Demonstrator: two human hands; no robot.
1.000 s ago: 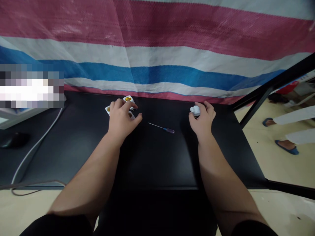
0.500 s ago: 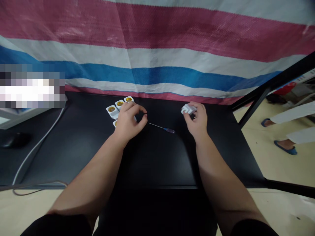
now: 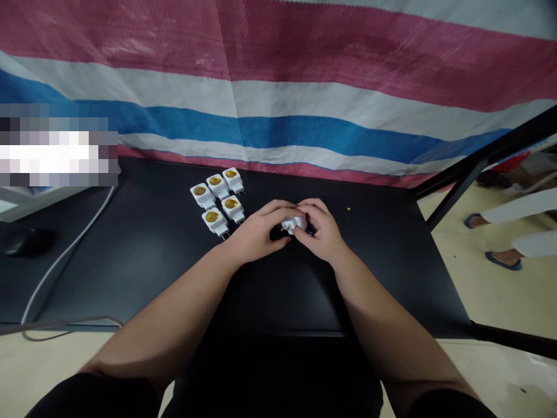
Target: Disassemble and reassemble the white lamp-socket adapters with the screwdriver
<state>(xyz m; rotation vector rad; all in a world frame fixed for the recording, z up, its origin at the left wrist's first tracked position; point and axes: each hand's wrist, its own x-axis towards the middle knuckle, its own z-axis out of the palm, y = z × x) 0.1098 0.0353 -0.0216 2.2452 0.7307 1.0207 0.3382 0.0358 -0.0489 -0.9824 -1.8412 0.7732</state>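
A white plug-in lamp socket [image 3: 292, 224] is between my two hands above the black table, its metal prongs pointing left. My right hand [image 3: 322, 231] grips it from the right, thumb on the near side. On its other side, my left hand [image 3: 263, 231] curls over it with the fingers on top and the thumb below; its exact contact is partly hidden. Several more white lamp sockets [image 3: 213, 216] with brass-coloured insides lie in two rows left of my left hand. The screwdriver is hidden from view.
A tiny brass-coloured piece [image 3: 348, 208] lies on the black table [image 3: 383, 261] to the right. At left are a black mouse [image 3: 28, 240] and a grey cable [image 3: 72, 252]. A striped sheet [image 3: 282, 130] hangs behind. Another person's legs [image 3: 520, 203] show beyond the black frame.
My right hand has carried the lamp socket left to the middle. My left hand has left the row of sockets and moved right to meet it. The screwdriver has gone out of sight.
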